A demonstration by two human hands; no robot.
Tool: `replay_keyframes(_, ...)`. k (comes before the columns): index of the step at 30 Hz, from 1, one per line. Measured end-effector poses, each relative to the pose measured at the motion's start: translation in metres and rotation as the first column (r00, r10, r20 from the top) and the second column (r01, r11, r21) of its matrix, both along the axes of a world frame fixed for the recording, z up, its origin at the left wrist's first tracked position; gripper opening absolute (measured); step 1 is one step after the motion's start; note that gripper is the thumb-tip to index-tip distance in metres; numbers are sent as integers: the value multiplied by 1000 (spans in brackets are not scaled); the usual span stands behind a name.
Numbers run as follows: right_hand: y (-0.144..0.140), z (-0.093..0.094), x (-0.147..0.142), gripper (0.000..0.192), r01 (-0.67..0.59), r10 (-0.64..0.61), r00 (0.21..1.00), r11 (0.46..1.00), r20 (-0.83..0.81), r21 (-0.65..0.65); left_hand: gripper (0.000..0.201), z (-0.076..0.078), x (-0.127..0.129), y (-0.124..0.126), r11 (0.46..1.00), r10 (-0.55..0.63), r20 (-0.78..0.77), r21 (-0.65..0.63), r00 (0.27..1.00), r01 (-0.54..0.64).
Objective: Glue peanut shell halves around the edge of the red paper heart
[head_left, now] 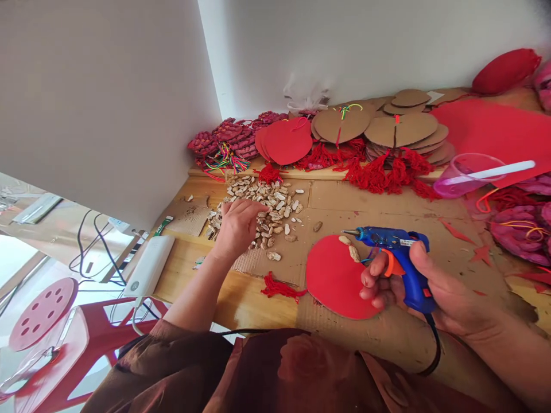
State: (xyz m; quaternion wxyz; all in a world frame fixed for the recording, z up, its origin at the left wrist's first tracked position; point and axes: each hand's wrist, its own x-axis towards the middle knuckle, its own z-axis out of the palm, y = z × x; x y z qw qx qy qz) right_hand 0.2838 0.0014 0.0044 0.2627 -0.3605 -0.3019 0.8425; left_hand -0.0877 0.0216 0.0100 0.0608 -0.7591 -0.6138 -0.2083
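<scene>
Pink and perforated, a round seat (43, 314) sits far left of the red disc (331, 281), which serves as the reference for all positions. A white elongated unit (150, 264) is located left of the disc, at the edge of the wooden desk (253, 301). Bundled dark-pink pieces (235, 137) are stacked to the rear left of the disc.

Left hand (239, 226): positioned left of and beyond the disc, over a loose pile of peanut shells (282, 203). The fingers are bent; their tips are partly hidden, so whether they pinch a shell cannot be determined. A red tassel (279, 287) extends from the disc's left side.

The disc itself lies flat on a cardboard sheet (340, 198). Two shells (353, 254) appear at its far rim. Cardboard discs (342, 123) are stacked behind it.

Right hand (443, 292): located right of the disc and wrapped around the handle of a blue glue gun (379, 236), fingers near the orange trigger (392, 264). The nozzle points left, above the disc's far rim.

Farther right of and behind the disc are a translucent pink cup (451, 186) and a large red sheet (482, 132).
</scene>
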Motion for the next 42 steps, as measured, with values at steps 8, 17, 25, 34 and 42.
replay_keyframes(8,6,-22,8,58,-64,69,992,997,-103,52,31,-15,-12,12,996,8,96,-93,995,1)
replay_keyframes(17,6,-15,5,54,-66,72,989,997,-126,51,24,2,18,5,928,195,622,-367,758,62)
replay_keyframes(25,5,-14,5,63,-74,83,990,994,-112,83,18,-4,65,12,866,132,547,-470,826,173)
replay_keyframes(34,5,-18,6,64,-91,103,984,992,-146,87,18,-3,61,11,947,98,287,-321,953,-1)
replay_keyframes(42,7,-19,5,64,-93,107,980,991,-167,92,19,0,64,7,973,-66,209,-205,976,109)
